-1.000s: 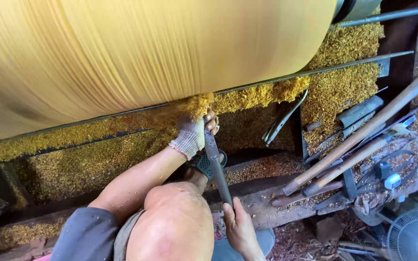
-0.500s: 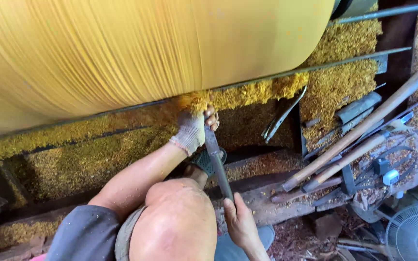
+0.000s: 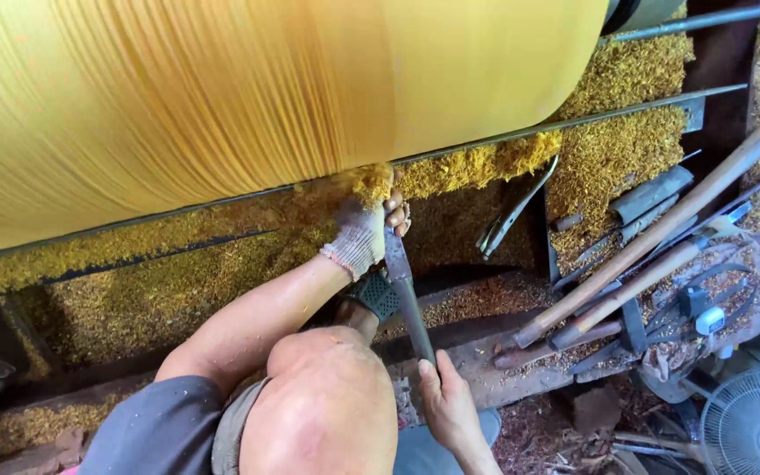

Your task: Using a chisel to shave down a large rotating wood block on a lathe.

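Observation:
A huge yellow wooden log (image 3: 248, 88) spins blurred on a lathe and fills the upper view. My left hand (image 3: 364, 230), in a worn white glove, grips the front end of a long dark metal turning tool (image 3: 405, 290) pressed against the log's lower edge on the metal tool rest bar (image 3: 591, 119). Yellow shavings pile over the gloved fingers. My bare right hand (image 3: 447, 406) holds the tool's rear end low, beside my raised bare knee (image 3: 327, 405).
Yellow wood shavings (image 3: 617, 149) cover the lathe bed and ledges. Two long wooden-handled tools (image 3: 653, 255) lean at the right over metal parts. A curved metal tool (image 3: 514, 211) lies among the shavings. A white fan (image 3: 754, 427) stands at the bottom right.
Both hands keep their grip on the tool. The view has shifted slightly; the shavings heap over my gloved hand stays about the same.

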